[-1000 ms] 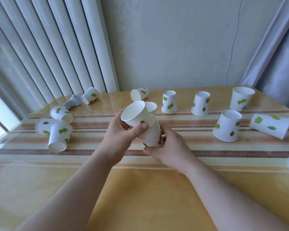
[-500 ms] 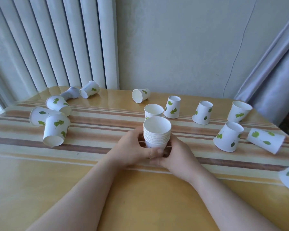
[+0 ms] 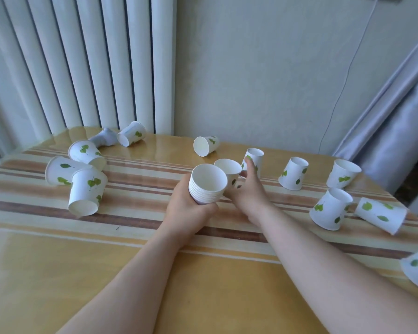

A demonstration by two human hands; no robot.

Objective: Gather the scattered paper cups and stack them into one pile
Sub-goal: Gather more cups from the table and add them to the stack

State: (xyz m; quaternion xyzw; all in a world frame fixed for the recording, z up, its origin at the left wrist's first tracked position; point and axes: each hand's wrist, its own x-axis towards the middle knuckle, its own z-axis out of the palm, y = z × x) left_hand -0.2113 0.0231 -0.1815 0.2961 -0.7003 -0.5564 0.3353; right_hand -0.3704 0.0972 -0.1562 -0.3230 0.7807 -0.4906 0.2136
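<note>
Centrally, left hand grips stack; right hand curls round single cup; others scattered on tabletop.

White cups, green leaves

Paper cups are white with green leaf prints; the table is yellow-tan with brown and cream stripes.

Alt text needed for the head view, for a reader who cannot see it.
The left hand grips a stack of nested paper cups while the right hand closes round a single upright cup beside it. More leaf-printed cups lie scattered across the striped table.
</note>
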